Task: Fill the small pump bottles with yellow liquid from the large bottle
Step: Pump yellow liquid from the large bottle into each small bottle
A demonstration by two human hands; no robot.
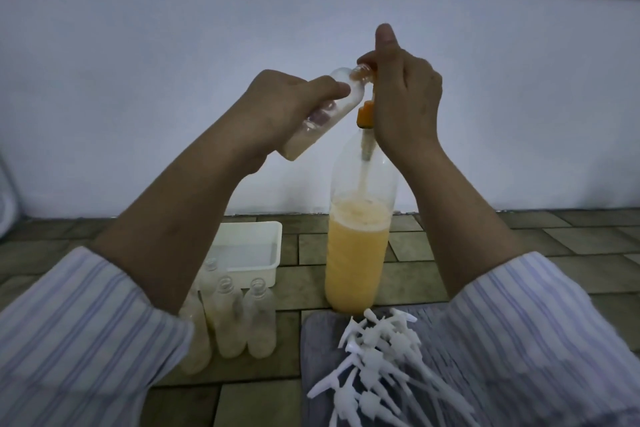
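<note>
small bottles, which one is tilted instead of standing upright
The small bottle gripped in the left hand, tilted with its mouth at the orange pump spout. The other small bottles stand upright on the floor.
</note>
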